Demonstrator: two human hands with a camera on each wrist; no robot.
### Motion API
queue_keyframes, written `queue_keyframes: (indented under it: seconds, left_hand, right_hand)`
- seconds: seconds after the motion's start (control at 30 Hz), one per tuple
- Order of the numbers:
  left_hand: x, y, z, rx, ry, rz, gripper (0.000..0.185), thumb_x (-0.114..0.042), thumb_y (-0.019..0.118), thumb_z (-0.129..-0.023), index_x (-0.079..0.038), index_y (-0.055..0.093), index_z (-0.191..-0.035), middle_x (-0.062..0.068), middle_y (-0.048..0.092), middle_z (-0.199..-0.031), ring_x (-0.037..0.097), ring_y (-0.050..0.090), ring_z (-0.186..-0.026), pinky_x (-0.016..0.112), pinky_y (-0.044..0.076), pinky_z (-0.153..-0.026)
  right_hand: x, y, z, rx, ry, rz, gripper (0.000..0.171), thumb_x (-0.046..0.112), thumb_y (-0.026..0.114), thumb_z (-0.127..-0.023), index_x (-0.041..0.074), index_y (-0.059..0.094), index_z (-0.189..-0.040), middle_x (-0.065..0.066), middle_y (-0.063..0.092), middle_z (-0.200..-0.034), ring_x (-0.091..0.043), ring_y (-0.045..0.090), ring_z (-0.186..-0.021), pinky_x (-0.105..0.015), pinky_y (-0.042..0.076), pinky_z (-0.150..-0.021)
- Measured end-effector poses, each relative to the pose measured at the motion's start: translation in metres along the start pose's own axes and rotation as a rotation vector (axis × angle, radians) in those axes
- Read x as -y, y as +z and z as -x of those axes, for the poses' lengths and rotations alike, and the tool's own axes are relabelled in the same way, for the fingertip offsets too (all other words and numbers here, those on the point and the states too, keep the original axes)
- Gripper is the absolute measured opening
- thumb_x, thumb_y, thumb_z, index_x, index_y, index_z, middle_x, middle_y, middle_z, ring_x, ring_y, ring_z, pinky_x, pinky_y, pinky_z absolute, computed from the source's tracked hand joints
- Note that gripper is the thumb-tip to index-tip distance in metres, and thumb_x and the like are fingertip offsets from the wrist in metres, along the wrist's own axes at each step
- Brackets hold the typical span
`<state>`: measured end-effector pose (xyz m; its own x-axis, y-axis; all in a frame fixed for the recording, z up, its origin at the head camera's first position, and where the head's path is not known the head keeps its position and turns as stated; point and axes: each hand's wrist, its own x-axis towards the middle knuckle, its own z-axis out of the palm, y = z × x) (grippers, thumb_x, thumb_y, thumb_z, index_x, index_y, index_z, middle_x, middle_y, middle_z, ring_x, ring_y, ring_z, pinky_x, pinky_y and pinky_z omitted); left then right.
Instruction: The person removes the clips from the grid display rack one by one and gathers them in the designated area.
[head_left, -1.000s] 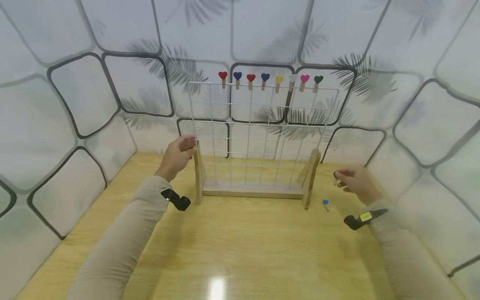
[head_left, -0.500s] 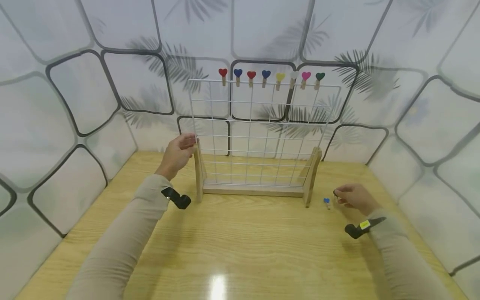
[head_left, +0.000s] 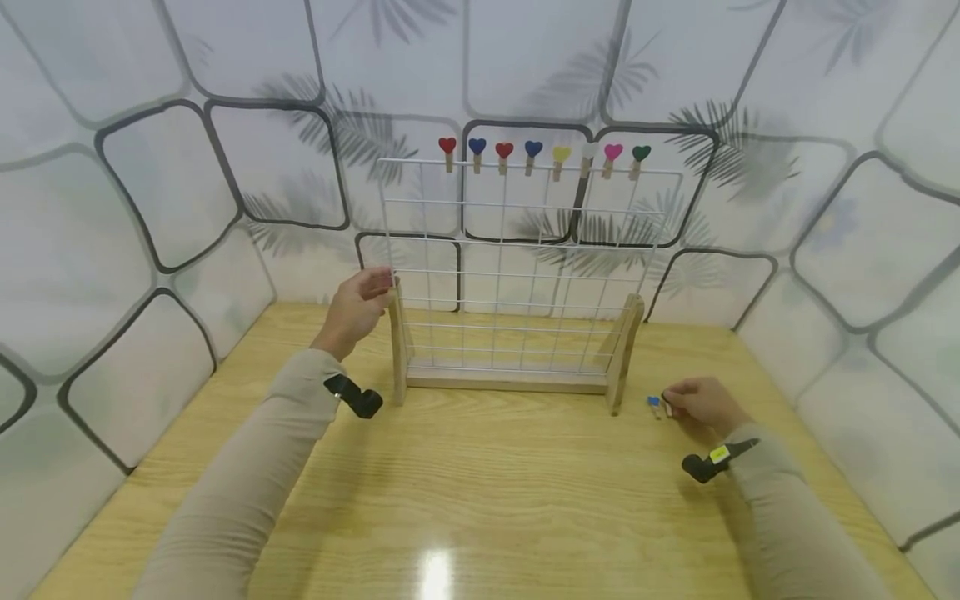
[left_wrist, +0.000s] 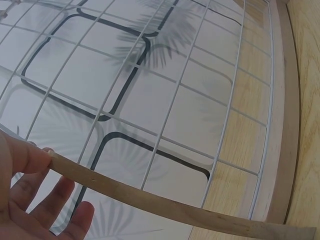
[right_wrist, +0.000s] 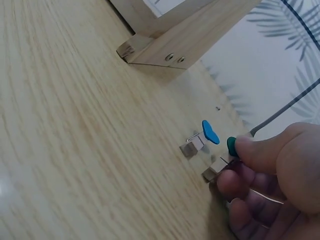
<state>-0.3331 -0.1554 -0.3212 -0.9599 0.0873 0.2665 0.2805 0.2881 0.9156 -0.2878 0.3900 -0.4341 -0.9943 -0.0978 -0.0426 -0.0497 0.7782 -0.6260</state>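
A white wire grid rack on a wooden stand [head_left: 506, 383] faces me on the table. My left hand [head_left: 352, 310] holds the top of its left wooden upright [left_wrist: 135, 195], thumb and forefinger meeting at the wood while the other fingers spread loosely behind. At the right, my right hand [head_left: 708, 404] pinches a small wooden clothespin with a dark green heart [right_wrist: 220, 162], its wooden end down at the tabletop. Close beside it lies a clothespin with a blue heart [right_wrist: 210, 133]. The right thumb covers part of the green heart.
Several heart clothespins, among them a red one [head_left: 504, 152], a yellow one [head_left: 561, 156] and a dark green one [head_left: 641, 155], are clipped along the grid's top wire. Patterned walls stand behind and at both sides of the wooden table [head_left: 495, 492].
My right hand has come down and slightly left with the green heart clothespin, from above the table to beside the blue one. The left hand keeps its hold on the upright.
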Motion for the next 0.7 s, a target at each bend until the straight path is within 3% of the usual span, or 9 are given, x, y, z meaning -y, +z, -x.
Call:
queue_keyframes:
  seconds: [0.7]
  left_hand:
    - [-0.0010,0.0013,0.0002,-0.015,-0.017,-0.001,0.039,-0.007,0.052,-0.092,-0.005,0.046,-0.131,0.013,0.052,-0.126,0.025,0.047,-0.115,0.036,0.043,-0.084]
  right_hand:
    - [-0.0079,0.0035,-0.0017,0.001,0.027,-0.040,0.034,0.016,0.058,-0.090,-0.014,0.059,-0.105,-0.003,0.064,-0.072,-0.013,0.059,-0.065,-0.026,0.048,-0.060]
